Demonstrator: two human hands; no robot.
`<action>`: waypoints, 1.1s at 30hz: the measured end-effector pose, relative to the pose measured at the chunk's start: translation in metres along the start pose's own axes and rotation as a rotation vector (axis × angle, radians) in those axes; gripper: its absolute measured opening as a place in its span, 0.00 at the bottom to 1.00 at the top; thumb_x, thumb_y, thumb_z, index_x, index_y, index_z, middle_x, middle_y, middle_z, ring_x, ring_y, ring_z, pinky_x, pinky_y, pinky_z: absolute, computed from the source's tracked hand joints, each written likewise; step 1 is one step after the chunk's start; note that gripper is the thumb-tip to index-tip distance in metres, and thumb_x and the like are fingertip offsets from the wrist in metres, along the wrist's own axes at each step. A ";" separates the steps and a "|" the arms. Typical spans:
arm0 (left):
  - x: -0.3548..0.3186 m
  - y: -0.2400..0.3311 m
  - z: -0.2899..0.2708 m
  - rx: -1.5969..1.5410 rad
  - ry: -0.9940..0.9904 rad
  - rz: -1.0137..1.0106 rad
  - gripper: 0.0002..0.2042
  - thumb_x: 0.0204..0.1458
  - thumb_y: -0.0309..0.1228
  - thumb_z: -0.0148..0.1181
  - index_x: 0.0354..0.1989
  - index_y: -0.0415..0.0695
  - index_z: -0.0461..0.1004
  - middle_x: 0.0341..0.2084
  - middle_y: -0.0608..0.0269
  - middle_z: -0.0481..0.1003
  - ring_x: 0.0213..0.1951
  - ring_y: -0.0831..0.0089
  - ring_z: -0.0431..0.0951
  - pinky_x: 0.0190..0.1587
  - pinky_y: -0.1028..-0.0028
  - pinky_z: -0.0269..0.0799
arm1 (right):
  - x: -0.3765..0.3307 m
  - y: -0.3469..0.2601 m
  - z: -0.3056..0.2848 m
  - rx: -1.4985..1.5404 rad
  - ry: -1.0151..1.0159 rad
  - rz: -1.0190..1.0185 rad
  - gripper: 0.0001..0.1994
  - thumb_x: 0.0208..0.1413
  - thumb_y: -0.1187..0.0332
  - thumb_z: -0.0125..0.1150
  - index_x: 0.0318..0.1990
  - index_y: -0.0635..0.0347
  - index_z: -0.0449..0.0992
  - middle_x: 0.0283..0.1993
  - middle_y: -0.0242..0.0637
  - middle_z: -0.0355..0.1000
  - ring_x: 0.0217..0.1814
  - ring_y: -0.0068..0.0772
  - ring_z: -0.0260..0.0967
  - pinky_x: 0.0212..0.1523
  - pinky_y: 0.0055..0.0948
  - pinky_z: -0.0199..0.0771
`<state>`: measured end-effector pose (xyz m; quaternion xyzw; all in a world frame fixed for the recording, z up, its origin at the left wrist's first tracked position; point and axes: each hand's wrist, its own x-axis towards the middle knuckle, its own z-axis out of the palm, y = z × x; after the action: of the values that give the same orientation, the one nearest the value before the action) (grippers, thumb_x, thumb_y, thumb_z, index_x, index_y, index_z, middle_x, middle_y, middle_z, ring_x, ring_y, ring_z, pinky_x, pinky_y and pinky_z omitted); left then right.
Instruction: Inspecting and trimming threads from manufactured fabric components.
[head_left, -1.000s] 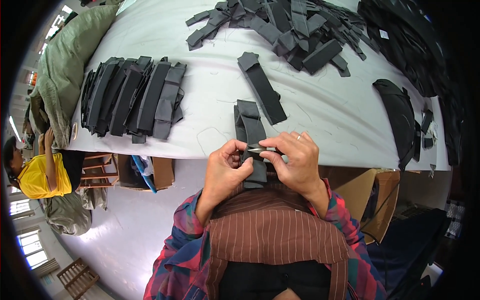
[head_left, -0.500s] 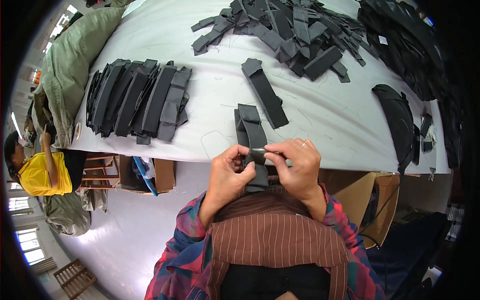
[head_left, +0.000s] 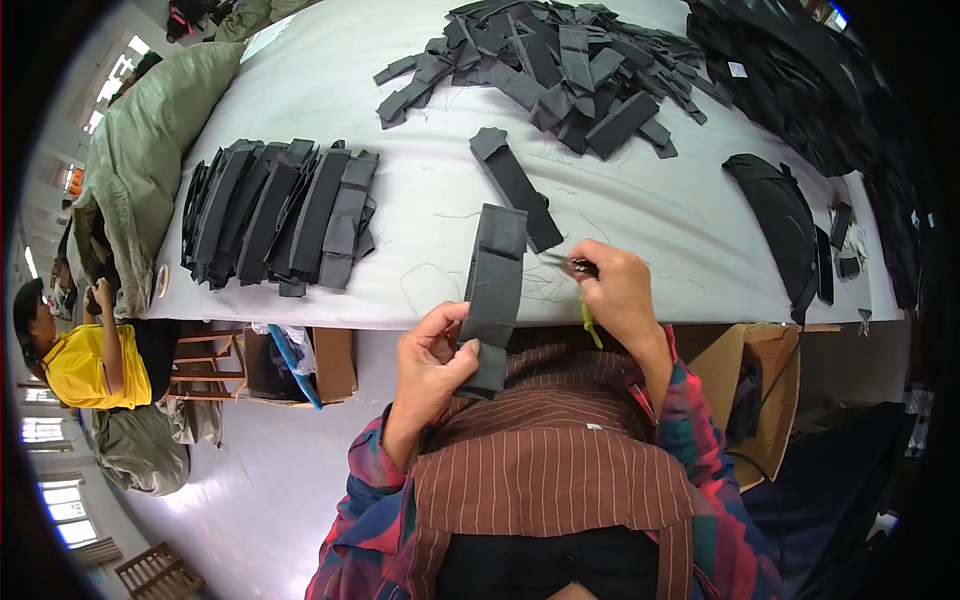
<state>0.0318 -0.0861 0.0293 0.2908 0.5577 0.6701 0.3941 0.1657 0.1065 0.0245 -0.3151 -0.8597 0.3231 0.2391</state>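
My left hand point(head_left: 436, 352) is closed on a dark grey fabric strip point(head_left: 492, 290), its thumb across the lower part. The strip stands upright, its top reaching over the table's near edge. In my right hand point(head_left: 618, 290), closed, are small thread snips point(head_left: 582, 266) with dark handles, their thin tip pointing left. A yellow-green cord point(head_left: 590, 325) dangles below that hand. Just beyond my hands lies another dark strip point(head_left: 517, 190), set at a slant. A row of stacked dark strips point(head_left: 280, 215) stands on the left of the table.
A large heap of loose dark strips point(head_left: 560, 70) covers the table's far middle. Black sheeting point(head_left: 800, 90), a black curved piece point(head_left: 775, 220) and a phone-like slab point(head_left: 824, 265) lie at right. Loose threads dot the white cloth point(head_left: 420, 190). A person in yellow point(head_left: 95, 365) is at left.
My right hand has moved away from the strip, rightward and up, with the snips and cord now showing. My left hand has shifted slightly left and down, and the strip is now held by it alone.
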 end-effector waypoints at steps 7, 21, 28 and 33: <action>-0.010 0.009 0.002 -0.016 0.029 -0.046 0.16 0.46 0.13 0.52 0.47 0.33 0.70 0.38 0.67 0.73 0.41 0.83 0.71 0.46 0.82 0.64 | -0.006 -0.032 0.004 0.373 0.154 -0.091 0.12 0.42 0.75 0.66 0.38 0.55 0.77 0.29 0.26 0.67 0.24 0.25 0.61 0.28 0.24 0.62; -0.025 0.014 0.007 0.160 -0.094 0.040 0.16 0.45 0.12 0.51 0.45 0.32 0.71 0.36 0.66 0.71 0.39 0.82 0.71 0.45 0.83 0.64 | 0.018 -0.022 0.003 0.889 0.170 0.027 0.05 0.54 0.71 0.59 0.32 0.64 0.73 0.25 0.19 0.63 0.25 0.10 0.59 0.24 0.16 0.60; -0.018 0.007 -0.009 0.250 -0.245 0.215 0.12 0.49 0.18 0.51 0.43 0.31 0.71 0.38 0.63 0.72 0.38 0.78 0.72 0.42 0.79 0.66 | -0.001 -0.046 -0.022 1.348 -0.056 0.105 0.05 0.56 0.70 0.59 0.38 0.59 0.73 0.23 0.18 0.59 0.21 0.07 0.47 0.19 0.13 0.46; -0.001 0.020 0.012 -0.231 -0.092 -0.042 0.18 0.53 0.26 0.49 0.53 0.36 0.64 0.46 0.56 0.70 0.41 0.72 0.74 0.48 0.73 0.68 | 0.002 -0.037 -0.012 1.249 -0.071 0.099 0.05 0.56 0.70 0.58 0.39 0.58 0.74 0.26 0.18 0.62 0.23 0.08 0.51 0.22 0.13 0.50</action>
<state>0.0383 -0.0816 0.0516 0.2621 0.4642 0.7075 0.4639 0.1573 0.0913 0.0593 -0.1446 -0.5005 0.7854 0.3343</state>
